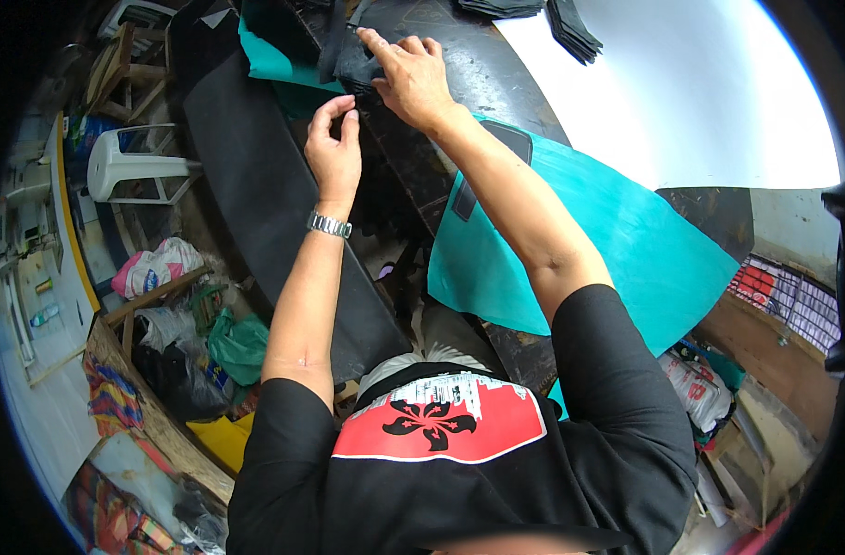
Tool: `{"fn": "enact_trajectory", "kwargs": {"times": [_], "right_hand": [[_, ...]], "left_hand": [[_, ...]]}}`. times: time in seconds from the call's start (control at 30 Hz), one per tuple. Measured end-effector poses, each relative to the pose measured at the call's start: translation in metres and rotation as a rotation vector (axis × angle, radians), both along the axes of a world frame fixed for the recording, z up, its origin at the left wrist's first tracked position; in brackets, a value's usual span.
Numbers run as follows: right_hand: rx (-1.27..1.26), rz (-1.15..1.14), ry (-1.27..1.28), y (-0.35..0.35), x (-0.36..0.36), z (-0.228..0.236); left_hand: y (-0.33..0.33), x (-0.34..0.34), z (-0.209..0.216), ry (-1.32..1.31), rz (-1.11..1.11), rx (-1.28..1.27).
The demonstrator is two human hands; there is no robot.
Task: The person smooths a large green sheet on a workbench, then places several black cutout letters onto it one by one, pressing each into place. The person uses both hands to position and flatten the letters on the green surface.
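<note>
Both my hands reach to the far edge of the dark work table. My left hand (333, 153), with a metal watch at the wrist, has its fingers bent and thumb close to the fingertips. It is beside a small black piece (359, 69); what it pinches, if anything, is hidden. To its right, my right hand (413, 81) is palm down over the same black piece, index finger stretched out and the other fingers slightly bent. Its index fingertip lies by a narrow grey metal part (357, 13). A teal sheet (283, 60) hangs just left of the hands.
Under my right forearm spreads a large teal sheet (607, 231) with a black-edged dark patch (505, 143). A white sheet (690, 92) and black stacked pieces (573, 32) lie far right. A long black surface (246, 185) runs at left, beside a white plastic stool (135, 166).
</note>
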State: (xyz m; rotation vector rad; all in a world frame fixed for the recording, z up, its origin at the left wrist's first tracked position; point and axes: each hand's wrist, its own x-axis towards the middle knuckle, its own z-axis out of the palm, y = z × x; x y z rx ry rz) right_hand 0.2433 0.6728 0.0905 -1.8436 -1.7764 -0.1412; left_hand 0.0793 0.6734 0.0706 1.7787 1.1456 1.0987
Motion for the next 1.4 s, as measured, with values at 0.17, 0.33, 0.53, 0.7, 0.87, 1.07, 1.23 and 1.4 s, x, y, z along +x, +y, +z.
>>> {"fn": "enact_trajectory", "kwargs": {"times": [0.17, 0.33, 0.53, 0.7, 0.87, 1.07, 1.23, 1.4], "right_hand": [[-0.031, 0.024, -0.055, 0.005, 0.0, -0.009], [-0.007, 0.022, 0.002, 0.004, -0.001, -0.012], [0.035, 0.014, 0.092, 0.005, -0.004, -0.019], [0.032, 0.027, 0.058, 0.01, 0.001, -0.018], [-0.003, 0.033, 0.023, 0.015, 0.002, -0.02], [0.018, 0.001, 0.022, 0.022, 0.009, -0.019], [0.194, -0.084, 0.1, 0.022, 0.029, -0.011], [-0.038, 0.073, -0.062, 0.008, 0.028, -0.02]], "left_hand": [[0.019, 0.009, -0.004, 0.24, -0.025, 0.242], [0.028, 0.015, -0.014, 0.408, -0.102, 0.292], [0.013, 0.01, -0.02, 0.531, -0.103, 0.426], [0.007, 0.009, -0.019, 0.605, -0.107, 0.432], [0.01, 0.005, -0.017, 0.646, -0.136, 0.457], [0.015, 0.001, -0.01, 0.657, -0.172, 0.48], [0.023, 0.002, -0.007, 0.675, -0.154, 0.473], [0.029, 0.005, -0.003, 0.72, -0.137, 0.417]]}}
